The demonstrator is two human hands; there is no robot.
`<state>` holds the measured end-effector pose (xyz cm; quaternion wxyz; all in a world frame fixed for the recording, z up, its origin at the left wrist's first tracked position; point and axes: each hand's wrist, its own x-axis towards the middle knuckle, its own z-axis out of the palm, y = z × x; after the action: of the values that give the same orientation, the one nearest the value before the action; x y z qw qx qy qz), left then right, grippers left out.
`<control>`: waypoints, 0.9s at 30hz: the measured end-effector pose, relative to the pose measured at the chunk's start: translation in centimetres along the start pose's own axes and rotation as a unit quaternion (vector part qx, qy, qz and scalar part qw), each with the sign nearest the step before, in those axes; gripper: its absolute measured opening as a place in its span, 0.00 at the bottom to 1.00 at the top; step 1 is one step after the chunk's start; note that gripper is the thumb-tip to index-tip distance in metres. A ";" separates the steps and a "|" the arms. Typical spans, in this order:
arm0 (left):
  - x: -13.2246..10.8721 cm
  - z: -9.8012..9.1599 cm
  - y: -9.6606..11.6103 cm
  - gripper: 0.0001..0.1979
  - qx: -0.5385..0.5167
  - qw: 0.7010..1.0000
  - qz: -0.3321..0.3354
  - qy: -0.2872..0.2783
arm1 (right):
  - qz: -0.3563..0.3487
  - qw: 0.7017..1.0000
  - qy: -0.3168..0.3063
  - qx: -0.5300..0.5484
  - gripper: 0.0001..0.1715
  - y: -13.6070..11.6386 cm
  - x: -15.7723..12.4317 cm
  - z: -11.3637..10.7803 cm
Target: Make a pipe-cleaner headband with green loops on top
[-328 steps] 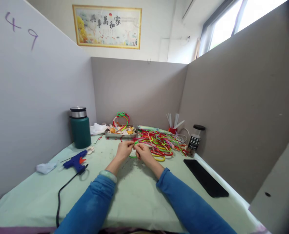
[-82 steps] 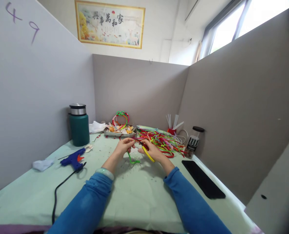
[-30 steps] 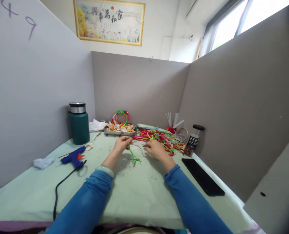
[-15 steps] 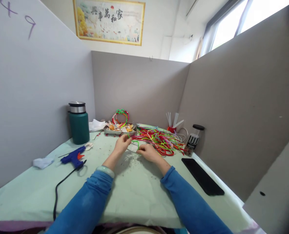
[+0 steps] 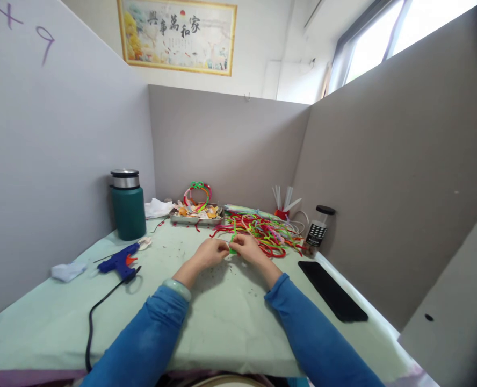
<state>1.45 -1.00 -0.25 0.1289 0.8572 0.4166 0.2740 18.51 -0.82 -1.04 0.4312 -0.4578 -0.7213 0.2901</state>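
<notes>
My left hand (image 5: 211, 252) and my right hand (image 5: 248, 248) meet over the middle of the table, fingertips almost touching. Between them is a bent green pipe cleaner (image 5: 233, 250), pinched by the fingers of both hands; part of it is hidden behind the fingertips. One green end stands up above my right fingers. Just beyond lies a tangled heap of red, green and pink pipe cleaners (image 5: 268, 228). Behind my left hand, a ring of coloured pipe cleaners (image 5: 197, 194) with a green looped top stands on a metal tray (image 5: 196, 220).
A blue glue gun (image 5: 120, 262) with a black cord and a green flask (image 5: 128, 209) are on the left. At the right are a black flat slab (image 5: 333, 290), a black-lidded jar (image 5: 317, 234) and glue sticks (image 5: 287, 200) in a red holder. Grey partitions (image 5: 230, 142) enclose the table.
My left hand has come down and right, closing the gap to my right hand. The green pipe cleaner, stretched between the hands before, is now bunched at the fingertips.
</notes>
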 end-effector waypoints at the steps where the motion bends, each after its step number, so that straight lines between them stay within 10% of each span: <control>1: 0.0 0.1 0.0 0.10 0.002 1.000 0.002 0.004 | 0.001 1.000 0.000 0.002 0.08 0.0 0.0 0.0; 17: -0.2 -0.5 0.6 0.13 0.074 0.995 0.030 0.068 | -0.033 0.993 0.106 0.038 0.17 -0.1 0.5 -0.4; 27: -0.1 -0.7 0.6 0.13 0.045 0.995 0.053 0.075 | -0.201 0.976 0.073 -0.024 0.12 -2.1 -0.5 -0.8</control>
<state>1.34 -1.47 0.57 0.0439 0.8600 0.3909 0.3252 18.45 -2.12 0.84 0.5216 -0.3334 -0.7718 0.1456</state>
